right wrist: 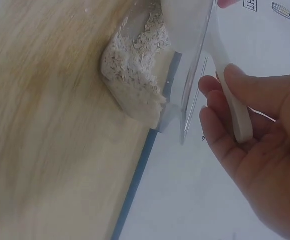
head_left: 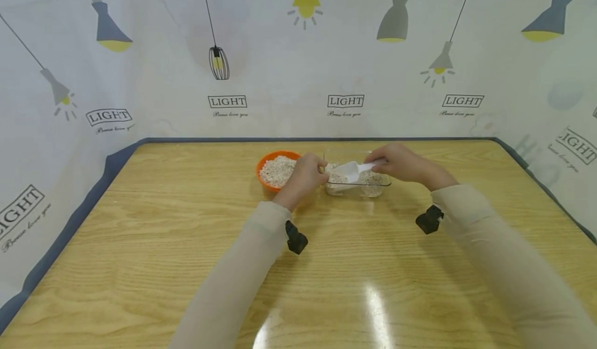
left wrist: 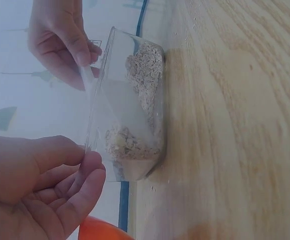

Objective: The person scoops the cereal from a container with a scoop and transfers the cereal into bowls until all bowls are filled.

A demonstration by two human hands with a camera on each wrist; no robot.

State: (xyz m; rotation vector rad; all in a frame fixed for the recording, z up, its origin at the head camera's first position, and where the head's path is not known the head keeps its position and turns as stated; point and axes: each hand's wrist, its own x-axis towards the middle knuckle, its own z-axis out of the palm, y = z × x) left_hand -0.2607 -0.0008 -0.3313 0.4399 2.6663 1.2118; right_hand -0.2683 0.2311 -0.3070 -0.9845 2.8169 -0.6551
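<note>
My right hand (head_left: 400,163) grips the handle of a white plastic scoop (head_left: 352,171). The scoop's head dips into a clear rectangular container (right wrist: 188,95) that holds pale oat flakes (left wrist: 145,70), heaped toward its ends. At the container's left end my left hand (head_left: 306,175) pinches the rim between thumb and fingers. Just left of that hand stands an orange bowl (head_left: 264,179) filled with the same kind of flakes, its right side partly hidden behind the hand.
Both things stand near the back of a wood-grain table (head_left: 186,245). A white curtain (head_left: 280,59) printed with lamps rises behind the table and along its sides. Each sleeve cuff carries a small black camera (head_left: 296,237). A few loose flakes lie beside the container.
</note>
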